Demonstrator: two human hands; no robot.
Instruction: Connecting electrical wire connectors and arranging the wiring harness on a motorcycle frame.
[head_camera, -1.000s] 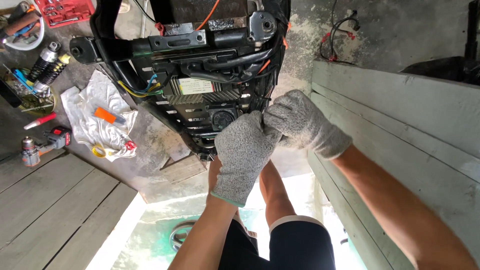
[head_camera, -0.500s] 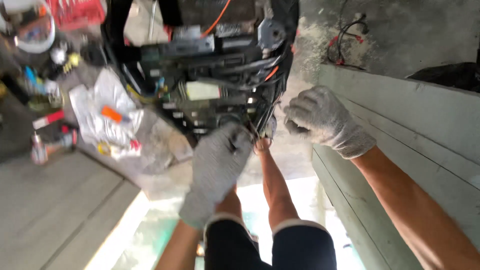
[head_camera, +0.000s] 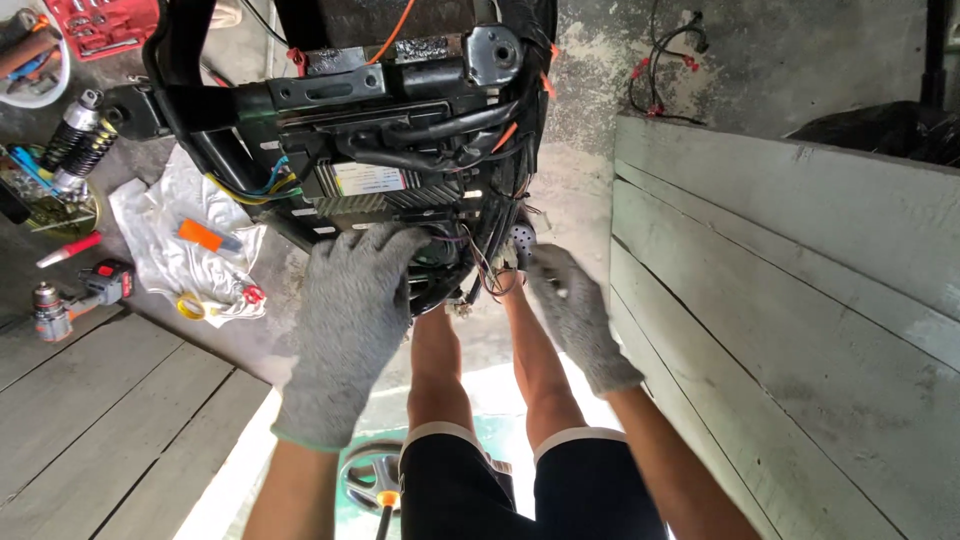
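A black vehicle frame (head_camera: 250, 100) hangs in front of me, carrying a ribbed controller box with a white label (head_camera: 365, 180) and black cables. Thin coloured wires (head_camera: 490, 268) dangle from its lower edge. My left hand (head_camera: 345, 320), in a grey knit glove, lies spread against the lower left of the assembly, fingertips on the black parts under the box. My right hand (head_camera: 575, 315), also gloved, reaches up from the right, and its fingertips pinch the dangling wires beside a small connector (head_camera: 520, 240). My bare knees and black shorts are below.
A grey plank wall (head_camera: 800, 300) stands close on the right, wooden decking (head_camera: 100, 420) at lower left. On the concrete to the left lie a white sheet with small parts (head_camera: 190, 250), a red power tool (head_camera: 90, 290), a shock absorber (head_camera: 75, 130), a red tool case (head_camera: 100, 20). Loose wires (head_camera: 665, 60) lie behind.
My hands were clasped together at the bottom of the assembly; they have come apart. The left now lies flat at lower left, and the right has returned to the dangling wires.
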